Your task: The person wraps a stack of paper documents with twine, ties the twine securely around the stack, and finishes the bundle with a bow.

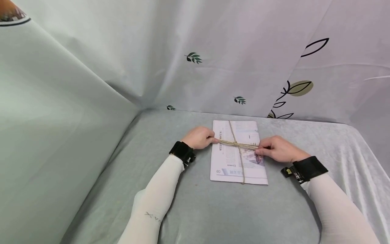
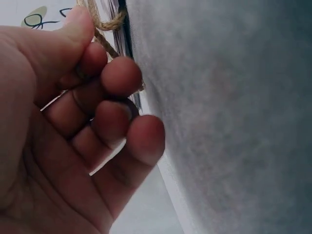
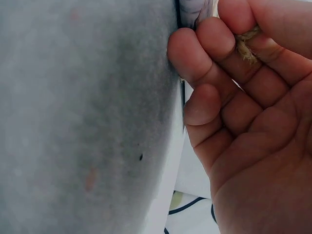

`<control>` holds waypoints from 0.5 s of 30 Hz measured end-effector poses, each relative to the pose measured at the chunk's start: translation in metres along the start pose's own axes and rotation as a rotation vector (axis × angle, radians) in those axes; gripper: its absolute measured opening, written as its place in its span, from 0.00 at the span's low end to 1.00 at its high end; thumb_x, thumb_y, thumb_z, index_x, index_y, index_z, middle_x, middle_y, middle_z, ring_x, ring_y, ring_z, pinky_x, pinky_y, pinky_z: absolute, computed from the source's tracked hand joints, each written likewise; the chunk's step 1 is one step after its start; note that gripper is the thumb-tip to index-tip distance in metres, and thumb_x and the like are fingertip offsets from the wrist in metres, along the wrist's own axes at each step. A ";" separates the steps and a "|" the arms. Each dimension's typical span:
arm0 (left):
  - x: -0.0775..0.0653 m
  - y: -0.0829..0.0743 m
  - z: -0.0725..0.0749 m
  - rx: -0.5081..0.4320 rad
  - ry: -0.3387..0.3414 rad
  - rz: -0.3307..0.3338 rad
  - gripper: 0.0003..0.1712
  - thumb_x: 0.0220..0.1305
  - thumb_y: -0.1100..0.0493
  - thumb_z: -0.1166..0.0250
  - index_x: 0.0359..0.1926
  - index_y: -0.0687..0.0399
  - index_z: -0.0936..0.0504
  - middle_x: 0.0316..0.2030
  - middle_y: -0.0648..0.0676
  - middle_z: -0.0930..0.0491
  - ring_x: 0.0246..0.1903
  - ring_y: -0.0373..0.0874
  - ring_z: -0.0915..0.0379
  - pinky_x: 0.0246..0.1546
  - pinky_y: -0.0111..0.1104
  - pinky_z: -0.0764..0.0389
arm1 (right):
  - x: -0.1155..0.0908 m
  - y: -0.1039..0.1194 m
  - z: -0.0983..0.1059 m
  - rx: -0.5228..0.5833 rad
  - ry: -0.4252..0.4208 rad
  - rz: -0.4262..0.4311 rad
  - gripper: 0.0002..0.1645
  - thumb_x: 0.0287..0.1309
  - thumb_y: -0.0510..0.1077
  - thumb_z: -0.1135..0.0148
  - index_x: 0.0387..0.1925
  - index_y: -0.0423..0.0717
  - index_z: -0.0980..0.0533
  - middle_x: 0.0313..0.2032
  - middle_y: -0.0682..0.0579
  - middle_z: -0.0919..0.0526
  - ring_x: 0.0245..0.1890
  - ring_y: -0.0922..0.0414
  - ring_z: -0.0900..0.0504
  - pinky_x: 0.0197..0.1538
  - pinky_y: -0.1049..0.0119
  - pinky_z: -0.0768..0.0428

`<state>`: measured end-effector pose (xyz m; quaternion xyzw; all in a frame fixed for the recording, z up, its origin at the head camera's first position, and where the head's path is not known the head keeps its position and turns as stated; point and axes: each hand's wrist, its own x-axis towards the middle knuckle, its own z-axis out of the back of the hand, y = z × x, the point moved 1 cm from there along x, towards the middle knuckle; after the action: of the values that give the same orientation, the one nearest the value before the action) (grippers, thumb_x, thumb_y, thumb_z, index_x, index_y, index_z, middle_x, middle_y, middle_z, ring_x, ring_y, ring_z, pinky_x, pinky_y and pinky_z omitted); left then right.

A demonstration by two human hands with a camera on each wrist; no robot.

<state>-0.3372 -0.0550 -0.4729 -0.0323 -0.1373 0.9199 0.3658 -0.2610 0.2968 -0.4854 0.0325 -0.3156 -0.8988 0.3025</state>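
Observation:
A folded newspaper stack [image 1: 226, 162] lies flat, tied crosswise with brown twine [image 1: 241, 159] that meets in a knot near its middle. At the left edge of the stack, my left hand [image 1: 199, 137] pinches the twine between thumb and index finger. My right hand [image 1: 278, 149] pinches strands of it over the right edge, and the strands run fairly straight between the two hands. In the left wrist view the twine [image 2: 112, 23] loops past the thumb tip, the other fingers curled. A frayed twine end [image 3: 247, 52] pokes out among the right fingers in the right wrist view.
Grey cloth [image 1: 243, 213] covers the table under the stack. A pale curtain [image 1: 213, 81] with leaf prints hangs close behind, and another cloth wall [image 1: 61, 118] rises on the left. Black camera straps [image 1: 309, 167] wrap both wrists over white sleeves.

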 end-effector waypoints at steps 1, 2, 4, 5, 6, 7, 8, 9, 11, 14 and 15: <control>0.000 0.000 0.000 0.004 0.003 0.003 0.27 0.82 0.43 0.32 0.24 0.45 0.29 0.22 0.45 0.36 0.25 0.41 0.33 0.30 0.32 0.34 | 0.000 0.000 0.000 -0.001 0.001 0.000 0.18 0.75 0.43 0.27 0.27 0.65 0.17 0.28 0.67 0.22 0.25 0.66 0.28 0.31 0.66 0.30; 0.000 0.000 0.001 0.005 0.003 0.007 0.27 0.82 0.43 0.32 0.24 0.45 0.29 0.22 0.45 0.36 0.25 0.41 0.32 0.30 0.32 0.34 | 0.001 -0.001 0.000 0.001 0.005 -0.002 0.19 0.75 0.43 0.27 0.27 0.65 0.17 0.28 0.67 0.22 0.25 0.66 0.28 0.32 0.66 0.30; -0.001 -0.001 0.001 0.007 0.006 0.010 0.27 0.82 0.43 0.32 0.25 0.45 0.28 0.22 0.45 0.35 0.26 0.42 0.32 0.31 0.32 0.33 | 0.001 -0.001 -0.001 0.002 0.010 -0.008 0.19 0.76 0.44 0.28 0.26 0.65 0.18 0.28 0.66 0.22 0.26 0.65 0.28 0.32 0.66 0.30; -0.001 -0.001 0.001 0.006 0.008 0.012 0.26 0.82 0.43 0.33 0.25 0.45 0.27 0.23 0.46 0.34 0.26 0.42 0.32 0.31 0.32 0.33 | 0.002 -0.001 -0.001 0.004 0.012 -0.011 0.19 0.76 0.44 0.28 0.26 0.64 0.18 0.28 0.66 0.23 0.26 0.65 0.28 0.32 0.66 0.31; -0.001 -0.001 0.001 0.000 0.014 0.014 0.26 0.83 0.43 0.33 0.25 0.45 0.27 0.23 0.46 0.34 0.27 0.42 0.32 0.31 0.32 0.33 | 0.002 -0.001 -0.001 0.010 0.015 -0.017 0.19 0.76 0.44 0.28 0.26 0.64 0.19 0.28 0.66 0.23 0.26 0.65 0.28 0.32 0.66 0.31; -0.001 -0.001 0.001 -0.008 0.020 0.016 0.25 0.83 0.43 0.33 0.26 0.45 0.26 0.23 0.46 0.33 0.27 0.42 0.32 0.32 0.32 0.33 | 0.002 -0.001 -0.001 0.015 0.018 -0.024 0.19 0.76 0.45 0.28 0.26 0.64 0.19 0.28 0.65 0.23 0.26 0.65 0.27 0.32 0.65 0.31; -0.001 -0.001 0.001 -0.019 0.026 0.019 0.25 0.83 0.43 0.33 0.26 0.45 0.25 0.24 0.46 0.32 0.27 0.42 0.31 0.32 0.33 0.32 | 0.002 -0.001 -0.001 0.023 0.019 -0.034 0.19 0.77 0.45 0.29 0.26 0.63 0.19 0.28 0.65 0.23 0.26 0.64 0.27 0.32 0.65 0.31; 0.000 0.000 0.000 -0.030 0.034 0.023 0.24 0.83 0.43 0.33 0.27 0.45 0.24 0.24 0.46 0.32 0.27 0.42 0.31 0.32 0.33 0.32 | 0.002 -0.002 -0.002 0.028 0.018 -0.043 0.19 0.77 0.45 0.29 0.26 0.63 0.19 0.28 0.65 0.23 0.26 0.64 0.27 0.33 0.65 0.31; 0.000 0.001 0.000 -0.056 0.047 0.037 0.23 0.83 0.42 0.34 0.28 0.45 0.22 0.24 0.46 0.30 0.26 0.41 0.31 0.32 0.33 0.32 | 0.001 -0.003 -0.002 0.048 0.018 -0.068 0.18 0.77 0.45 0.29 0.26 0.62 0.19 0.28 0.64 0.23 0.27 0.63 0.27 0.33 0.65 0.31; 0.001 0.003 -0.001 -0.091 0.052 0.055 0.23 0.83 0.41 0.34 0.30 0.45 0.21 0.24 0.45 0.29 0.25 0.40 0.31 0.31 0.33 0.31 | 0.000 -0.003 -0.002 0.077 0.010 -0.105 0.18 0.77 0.46 0.29 0.26 0.60 0.18 0.27 0.63 0.24 0.27 0.62 0.28 0.33 0.65 0.31; 0.001 0.004 -0.001 -0.097 0.052 0.058 0.23 0.83 0.40 0.34 0.30 0.45 0.21 0.24 0.45 0.28 0.25 0.40 0.31 0.31 0.33 0.31 | 0.000 -0.003 -0.002 0.090 0.007 -0.111 0.18 0.77 0.46 0.29 0.26 0.60 0.18 0.27 0.62 0.24 0.27 0.62 0.28 0.34 0.65 0.31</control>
<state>-0.3399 -0.0569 -0.4745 -0.0780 -0.1713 0.9212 0.3404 -0.2620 0.2979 -0.4892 0.0666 -0.3523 -0.8989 0.2517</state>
